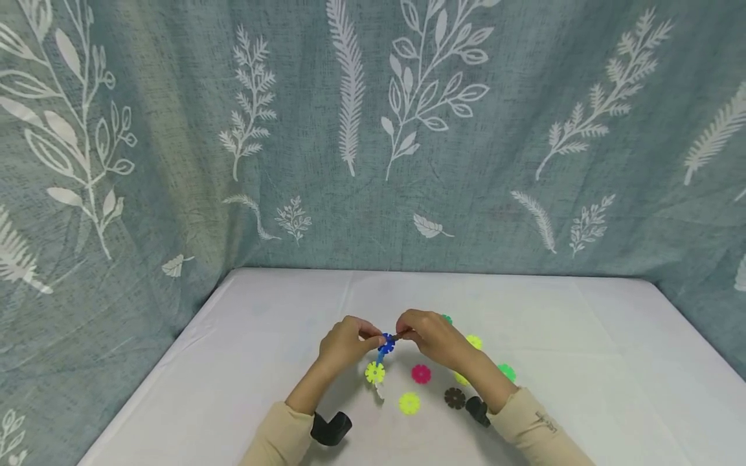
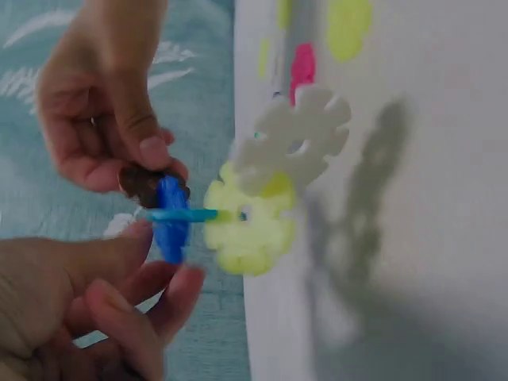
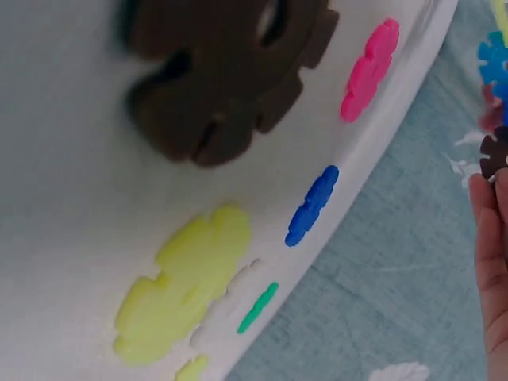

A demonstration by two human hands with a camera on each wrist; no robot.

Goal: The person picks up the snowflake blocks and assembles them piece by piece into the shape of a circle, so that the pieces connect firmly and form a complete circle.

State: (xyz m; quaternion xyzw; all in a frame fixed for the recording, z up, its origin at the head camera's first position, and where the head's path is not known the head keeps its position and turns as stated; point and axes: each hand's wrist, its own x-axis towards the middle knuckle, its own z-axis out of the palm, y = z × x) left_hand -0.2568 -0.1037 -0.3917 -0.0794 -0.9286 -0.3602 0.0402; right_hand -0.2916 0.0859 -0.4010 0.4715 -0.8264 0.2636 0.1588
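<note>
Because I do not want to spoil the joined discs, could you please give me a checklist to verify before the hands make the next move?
1. Left hand pinches the dark blue disc: ok.
2. Right hand pinches the brown disc: ok.
3. Brown disc meets the dark blue one: ok, their edges overlap in the left wrist view.
4. Brown disc fully slotted in: cannot tell, the joint is blurred.
5. Light blue disc links the dark blue and yellow discs: ok.
6. Loose pink disc on the table, out of both hands: ok.
</note>
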